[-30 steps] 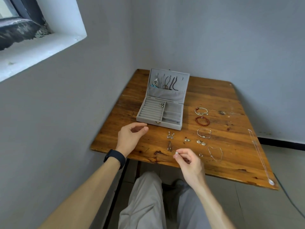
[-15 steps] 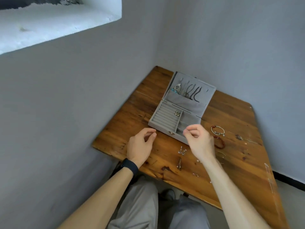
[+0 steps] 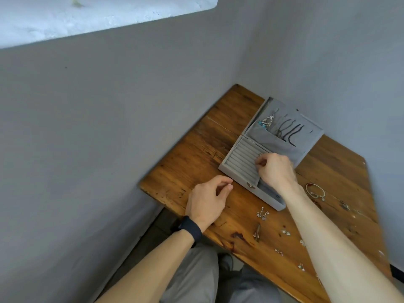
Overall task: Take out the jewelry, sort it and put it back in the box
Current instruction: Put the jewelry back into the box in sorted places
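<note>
I count one grey jewelry box [image 3: 238, 158], two hands (left hand [image 3: 205, 200], right hand [image 3: 275, 169]), one silver bracelet [image 3: 314, 191], one black wristband [image 3: 190, 228] and six small earring groups [image 3: 262, 214] on one tabletop [image 3: 196, 149].

Plain home room corner: worn wooden tabletop [image 3: 196, 158] against bare grey walls [image 3: 109, 127], white window ledge [image 3: 87, 16] above.

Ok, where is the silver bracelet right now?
Head view, right side: the silver bracelet lies on the table, just right of the grey box.
</note>
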`<state>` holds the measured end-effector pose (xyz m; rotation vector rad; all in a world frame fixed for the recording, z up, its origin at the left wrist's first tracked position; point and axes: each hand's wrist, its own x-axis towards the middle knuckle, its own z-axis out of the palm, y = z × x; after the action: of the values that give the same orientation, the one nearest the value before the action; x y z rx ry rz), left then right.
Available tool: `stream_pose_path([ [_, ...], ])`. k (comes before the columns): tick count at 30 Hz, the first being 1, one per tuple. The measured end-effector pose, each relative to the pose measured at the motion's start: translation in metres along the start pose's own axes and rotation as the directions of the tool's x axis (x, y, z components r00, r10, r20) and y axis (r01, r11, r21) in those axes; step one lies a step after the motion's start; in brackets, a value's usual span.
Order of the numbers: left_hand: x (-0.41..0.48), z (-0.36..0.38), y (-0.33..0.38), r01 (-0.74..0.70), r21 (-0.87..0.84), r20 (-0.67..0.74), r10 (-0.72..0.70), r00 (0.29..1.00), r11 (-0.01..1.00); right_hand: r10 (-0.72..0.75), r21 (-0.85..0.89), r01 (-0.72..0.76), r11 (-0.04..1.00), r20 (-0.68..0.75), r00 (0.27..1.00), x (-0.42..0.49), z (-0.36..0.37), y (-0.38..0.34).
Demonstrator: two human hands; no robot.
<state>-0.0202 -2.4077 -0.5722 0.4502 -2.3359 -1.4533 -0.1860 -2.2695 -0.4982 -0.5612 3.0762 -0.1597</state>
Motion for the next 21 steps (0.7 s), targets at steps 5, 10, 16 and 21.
stream_pose_path([
  [5, -0.0011, -0.0018, 0.0022, 0.008, 0.000, 0.012, -0.008, 1.000, 1.000, 0.065, 0.076, -0.066, 0.995, 0.008, 0.998, -0.0004, -0.0026, -0.0054],
  [10, -0.0021, -0.0041, 0.0040, 0.004, 0.003, 0.011, -0.004, 1.000, 1.000, 0.087, 0.093, -0.089, 0.992, 0.022, 0.996, -0.0003, -0.0053, -0.0065],
  [16, -0.0016, -0.0034, 0.0038, -0.001, 0.031, 0.009, 0.001, 1.000, 1.000, 0.045, 0.010, -0.045, 0.999, -0.004, 0.999, -0.0013, -0.0073, -0.0057],
  [21, -0.0014, -0.0033, 0.0055, 0.011, 0.042, 0.014, -0.012, 1.000, 0.999, 0.055, 0.063, -0.052, 0.997, -0.042, 0.998, -0.0034, -0.0034, -0.0008],
])
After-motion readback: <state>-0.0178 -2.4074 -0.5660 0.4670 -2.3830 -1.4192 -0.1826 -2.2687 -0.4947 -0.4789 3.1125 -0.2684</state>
